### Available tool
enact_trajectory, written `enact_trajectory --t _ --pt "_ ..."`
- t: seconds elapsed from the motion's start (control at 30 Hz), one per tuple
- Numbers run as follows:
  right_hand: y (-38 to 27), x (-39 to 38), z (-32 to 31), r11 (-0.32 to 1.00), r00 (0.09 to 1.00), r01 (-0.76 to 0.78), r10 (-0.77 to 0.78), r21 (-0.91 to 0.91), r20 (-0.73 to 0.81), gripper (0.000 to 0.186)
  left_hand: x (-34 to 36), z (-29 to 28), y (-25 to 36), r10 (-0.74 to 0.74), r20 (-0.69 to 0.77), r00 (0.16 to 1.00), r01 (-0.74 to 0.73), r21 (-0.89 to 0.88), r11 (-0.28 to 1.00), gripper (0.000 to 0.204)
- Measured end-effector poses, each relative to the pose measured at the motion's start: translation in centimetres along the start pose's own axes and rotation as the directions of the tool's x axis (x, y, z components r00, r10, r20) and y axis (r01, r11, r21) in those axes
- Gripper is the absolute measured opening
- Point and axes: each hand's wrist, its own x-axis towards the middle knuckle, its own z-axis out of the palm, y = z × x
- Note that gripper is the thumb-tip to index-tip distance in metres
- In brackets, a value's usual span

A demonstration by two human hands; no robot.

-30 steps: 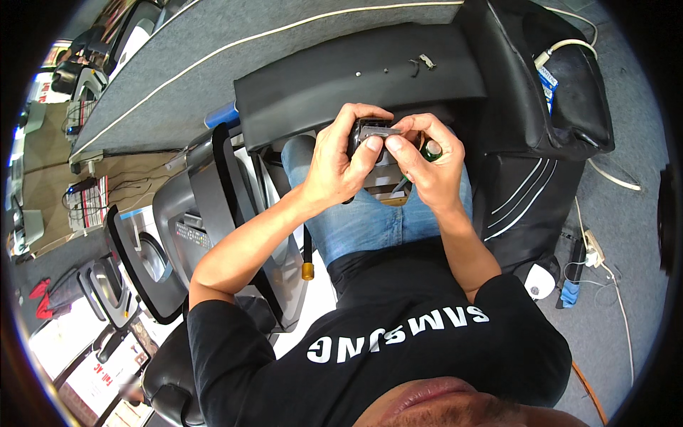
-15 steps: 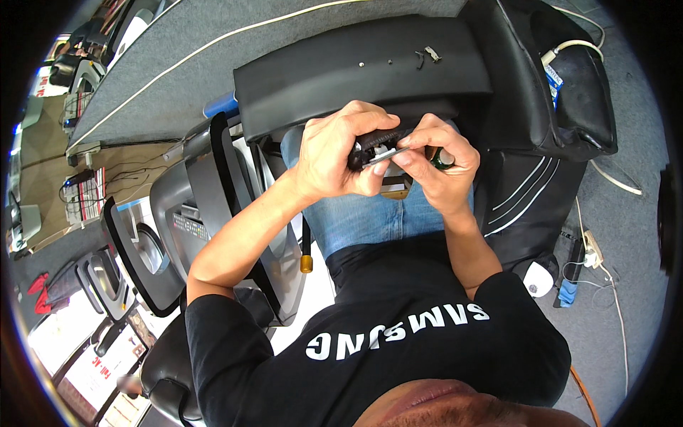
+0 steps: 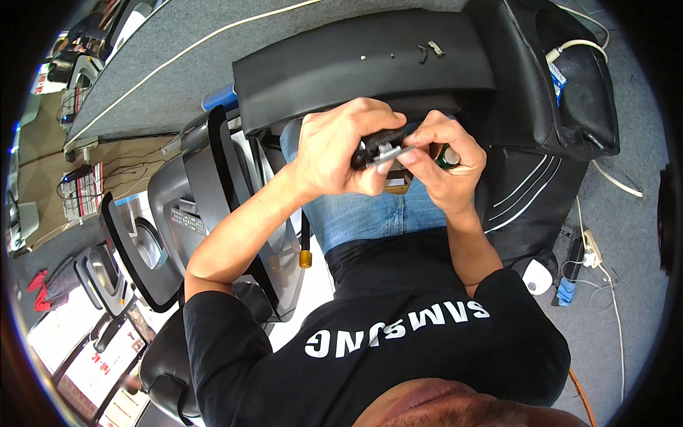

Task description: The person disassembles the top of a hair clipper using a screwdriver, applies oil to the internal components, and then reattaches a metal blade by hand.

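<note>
My left hand (image 3: pixel 333 146) wraps round a black device that looks like a hair clipper (image 3: pixel 366 154), its thumb below. A grey metal blade with a toothed edge (image 3: pixel 388 156) sits at the device's end, with a small white piece beside it. My right hand (image 3: pixel 449 160) pinches the blade's right end between thumb and forefinger. A dark green handle with a pale end (image 3: pixel 448 157), perhaps a screwdriver's, is tucked in the curled fingers of that hand. The rest of this tool is hidden.
On the black padded bench (image 3: pixel 306 78) ahead lie a silver metal piece (image 3: pixel 435 48), a thin black part (image 3: pixel 423 54) and two tiny bits. Grey plastic chairs (image 3: pixel 167 213) stand at my left, one bearing a remote control (image 3: pixel 188 219). White cables (image 3: pixel 617 188) cross the floor at right.
Both hands keep their hold. The device and blade have tilted slightly, with the toothed edge showing more, and my right hand has shifted a little to the right.
</note>
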Motion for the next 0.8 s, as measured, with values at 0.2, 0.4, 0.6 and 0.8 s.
enact_trajectory --t 0.2,0.4,0.6,0.8 --pt "0.6 0.4 0.9 0.78 0.802 -0.545 0.592 0.307 -0.081 0.015 -1.2 2.4 1.9 -0.768 0.204 0.607 0.763 -0.419 0.492 0.026" --pt "3.1 0.8 0.3 0.608 0.677 -0.668 0.736 0.429 0.012 0.019 -1.2 3.1 1.1 -0.877 0.345 0.334 0.791 -0.608 0.063 0.024" --pt "2.9 0.9 0.2 0.6 0.675 -0.672 0.738 0.434 0.023 0.021 -1.2 2.8 0.8 -0.869 0.32 0.378 0.832 -0.528 0.168 0.031" --pt "4.8 0.7 -0.7 0.5 0.588 -0.662 0.808 0.558 -0.026 0.027 -0.4 2.0 -0.2 -0.925 0.265 0.271 0.799 -0.598 0.062 0.04"
